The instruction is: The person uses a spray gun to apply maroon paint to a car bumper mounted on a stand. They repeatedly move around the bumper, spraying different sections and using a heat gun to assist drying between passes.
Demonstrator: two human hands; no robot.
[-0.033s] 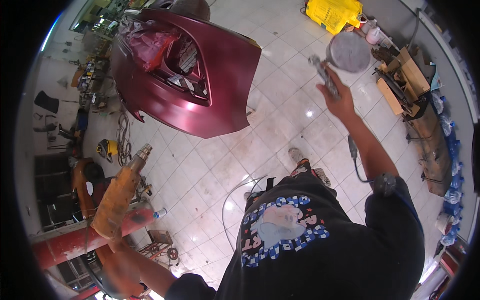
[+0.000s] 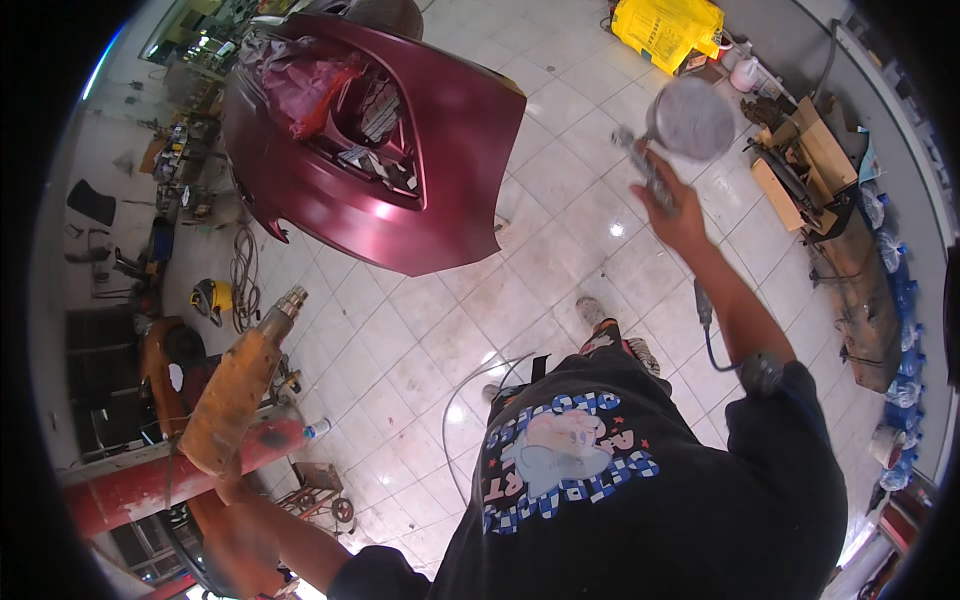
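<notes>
Heat gun [image 2: 228, 405] and spray gun [image 2: 650, 172] held above the floor [image 2: 565, 240]

Fingers of the left hand [image 2: 232, 488] grip the orange heat gun; those of the right hand [image 2: 685, 218] wrap the spray gun, whose grey cup [image 2: 693, 120] hides its contents. Along the floor's right edge, an open cardboard box [image 2: 830, 150] holds dark parts [image 2: 787, 178]; toward the far right corner lies a yellow bag [image 2: 665, 32].

A hand could pass over the tiled floor [image 2: 560, 250] between the maroon car body panel [image 2: 468, 140] and the spray gun [image 2: 655, 185] in the right hand [image 2: 682, 215]. A yellow bag [image 2: 665, 30] and an open cardboard box [image 2: 828, 155] obstruct the right side; a red beam [image 2: 120, 492] obstructs the lower left.
</notes>
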